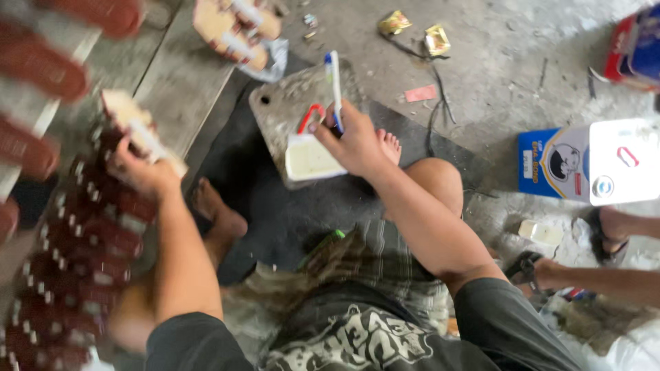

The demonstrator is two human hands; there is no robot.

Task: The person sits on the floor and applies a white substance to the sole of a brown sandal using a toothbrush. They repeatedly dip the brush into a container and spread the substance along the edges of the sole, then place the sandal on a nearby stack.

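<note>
My left hand (141, 172) grips a tan shoe sole (141, 130) and holds it over a stack of dark red sandal pieces (82, 240) at the left. My right hand (354, 141) holds a brush with a white and blue handle (335, 86) beside a small white tub of pale glue (309, 156) with a red wire handle. The tub rests on a grey stone slab (285, 103). My bare feet (220, 216) lie on a black mat (275, 199).
More tan soles (234, 27) lie on wooden planks at the top. A blue and white can (591, 161) stands at the right. Another person's arm (598, 278) and foot reach in at the right. Scraps and wrappers (412, 34) litter the concrete floor.
</note>
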